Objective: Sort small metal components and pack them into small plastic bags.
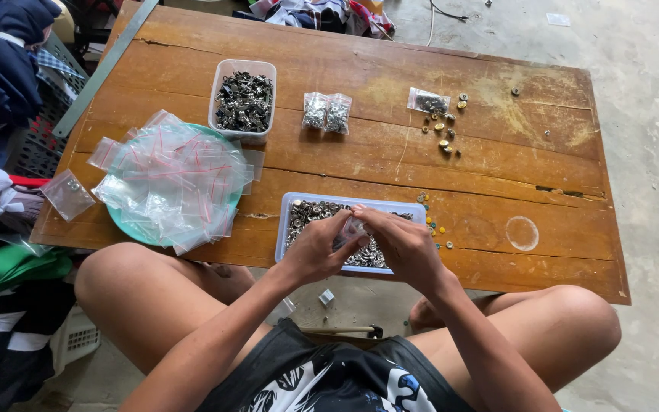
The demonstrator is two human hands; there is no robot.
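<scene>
Both my hands meet over a shallow clear tray point(287, 202) full of small silver metal fasteners at the table's near edge. My left hand point(316, 248) and my right hand point(402, 243) pinch a small clear zip bag point(351, 230) between their fingertips, just above the fasteners. What is inside the bag is too small to tell.
A teal plate point(127, 225) piled with empty red-striped zip bags lies at the left. Behind it stands a clear tub point(244, 70) of dark metal parts, then two filled bags point(326, 112), another bag point(428, 101) and loose fasteners. Clothes are heaped at the far left. My knees flank the low wooden table point(497, 152).
</scene>
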